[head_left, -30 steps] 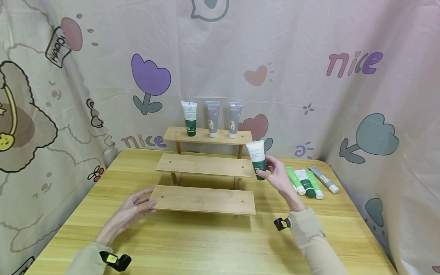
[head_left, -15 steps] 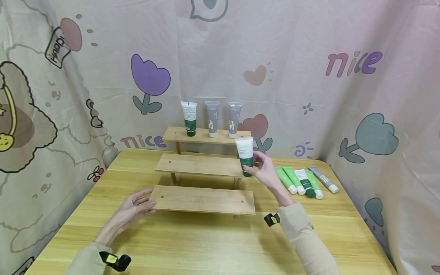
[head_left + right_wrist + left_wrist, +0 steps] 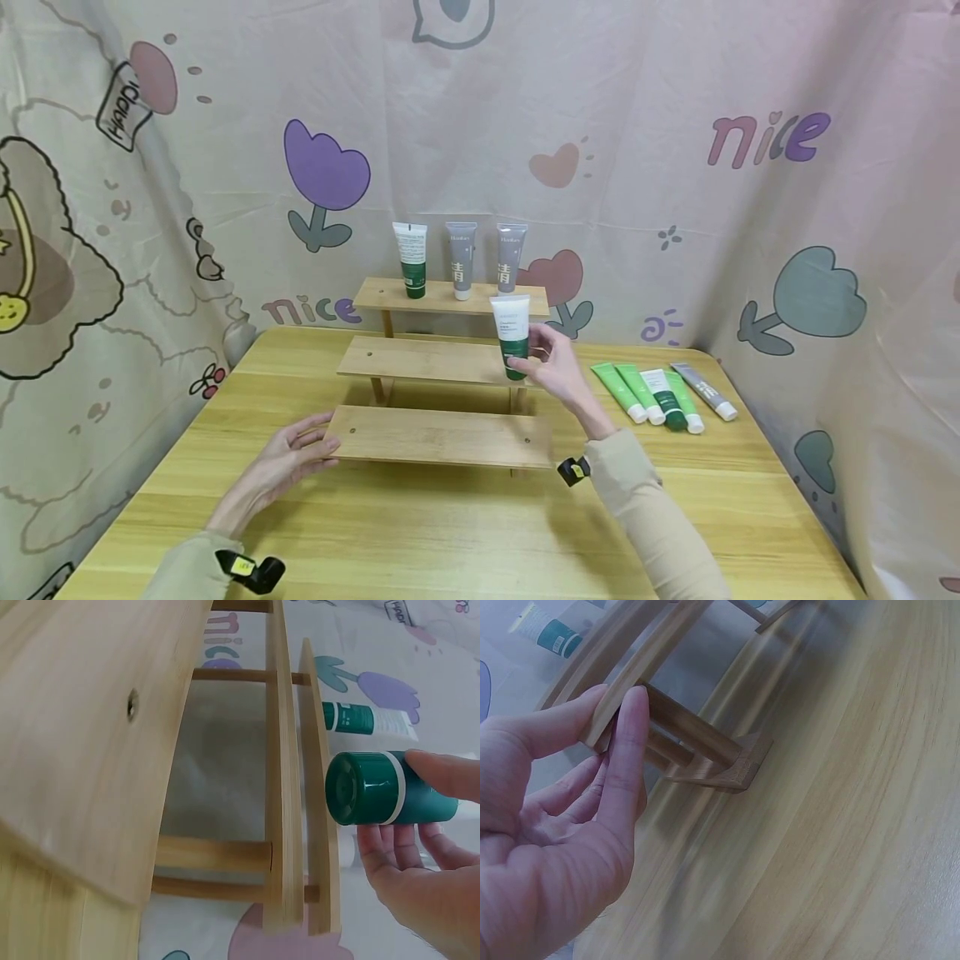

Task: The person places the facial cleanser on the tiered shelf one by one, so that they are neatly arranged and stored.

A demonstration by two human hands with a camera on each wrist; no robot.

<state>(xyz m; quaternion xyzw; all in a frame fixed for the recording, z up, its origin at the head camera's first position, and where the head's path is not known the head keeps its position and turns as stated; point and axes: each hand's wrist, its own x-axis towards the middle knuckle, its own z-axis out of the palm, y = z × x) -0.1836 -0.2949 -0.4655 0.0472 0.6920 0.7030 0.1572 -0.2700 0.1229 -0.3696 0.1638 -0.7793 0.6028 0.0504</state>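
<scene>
My right hand (image 3: 556,364) grips a white-and-green squeeze tube (image 3: 513,333) low down, cap at the bottom, upright over the right part of the middle shelf. The right wrist view shows its green cap (image 3: 364,787) between thumb and fingers, apart from the shelf edges. My left hand (image 3: 288,458) pinches the left end of the lowest shelf (image 3: 442,436) of a three-step wooden rack; thumb and finger sit on either side of the board (image 3: 641,675). On the top shelf stand another white-and-green tube (image 3: 413,260) and two grey tubes (image 3: 461,260).
Right of the rack, several tubes lie on the wooden table (image 3: 450,533): light green ones (image 3: 618,392), a white-and-green one (image 3: 665,400) and a grey one (image 3: 703,390). A printed curtain (image 3: 630,192) hangs behind and along both sides.
My right hand has carried the white-and-green tube leftward from beside the rack to over the middle shelf. The left hand keeps its place on the lowest shelf.
</scene>
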